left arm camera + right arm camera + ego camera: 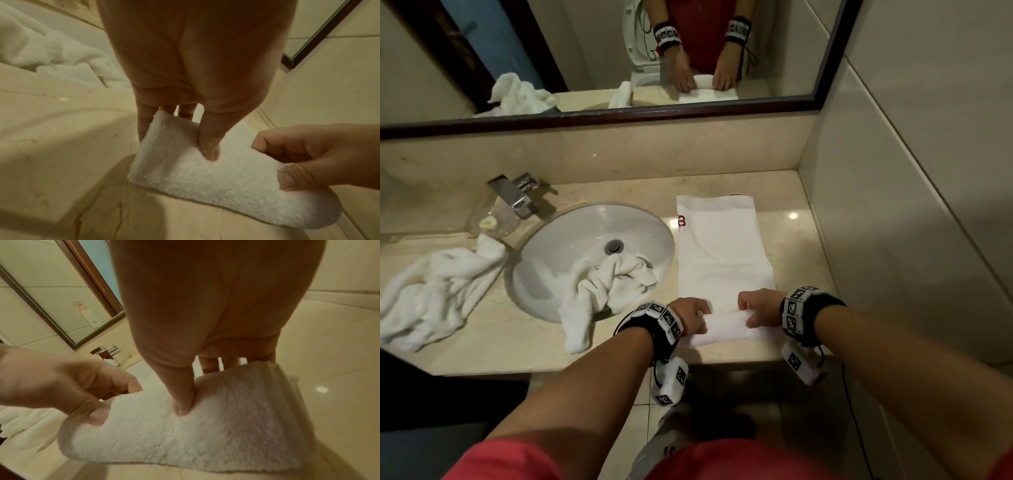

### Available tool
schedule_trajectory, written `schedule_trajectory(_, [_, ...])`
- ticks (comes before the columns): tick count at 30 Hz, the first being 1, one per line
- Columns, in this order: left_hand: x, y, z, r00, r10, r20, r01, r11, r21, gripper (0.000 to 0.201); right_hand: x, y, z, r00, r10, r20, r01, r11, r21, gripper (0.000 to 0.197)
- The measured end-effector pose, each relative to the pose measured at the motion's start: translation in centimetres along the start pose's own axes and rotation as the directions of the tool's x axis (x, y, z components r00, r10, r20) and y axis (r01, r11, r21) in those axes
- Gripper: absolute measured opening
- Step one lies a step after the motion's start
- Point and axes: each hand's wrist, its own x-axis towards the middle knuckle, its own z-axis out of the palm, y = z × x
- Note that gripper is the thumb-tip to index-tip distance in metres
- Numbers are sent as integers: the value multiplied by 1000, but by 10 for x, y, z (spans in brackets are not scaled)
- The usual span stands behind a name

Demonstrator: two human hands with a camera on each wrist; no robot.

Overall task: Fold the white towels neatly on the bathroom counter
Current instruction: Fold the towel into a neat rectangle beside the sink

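Note:
A long white towel (722, 246) lies flat on the beige counter (787, 205) right of the sink, its near end turned over into a thick fold (726, 329). My left hand (693, 318) pinches the fold's left end, thumb on the near face and fingers behind it. My right hand (756, 310) pinches the right end the same way. In the left wrist view the left thumb (208, 146) presses into the fluffy fold (205, 181); in the right wrist view the right thumb (184, 400) does so on the fold (195, 434).
A crumpled white towel (606, 287) hangs out of the round sink (571, 246) over its front rim. Another rumpled towel (431, 294) lies on the counter at the left. A chrome tap (512, 193) and a glass (493, 221) stand behind. A tiled wall (893, 222) bounds the right side.

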Motion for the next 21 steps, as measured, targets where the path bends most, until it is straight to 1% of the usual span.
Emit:
schedule_trajectory(4, [5,3,-3,1000,-10,5,10,1000,12,34,7,1,-5,1000,-15,-12,14,999,-52,37])
schedule_trajectory(7, [10,4,-7,999,-37,-1,37,999,19,29,11,3,-8,1000,-18,-14,17,996,-83,42])
schedule_trajectory(10, [15,1,-12,998,-55,-16,56,998,27,29,15,7,-11,1000,-13,-16,11,993,-115,44])
schedule_trajectory(13, [17,0,-13,999,-49,-13,49,998,36,27,16,9,-9,999,-10,-44,4,992,-129,43])
schedule_trajectory(16, [15,2,-14,997,-36,-67,40,997,68,28,16,10,-5,997,-22,-78,10,989,-144,40])
schedule_trajectory(19, [10,3,-14,990,-4,-141,19,994,106,21,15,10,0,988,-46,-145,25,989,-147,36])
schedule_trajectory(21, [6,5,-11,983,38,-178,-12,989,147,17,13,10,3,982,-57,-179,31,989,-142,31])
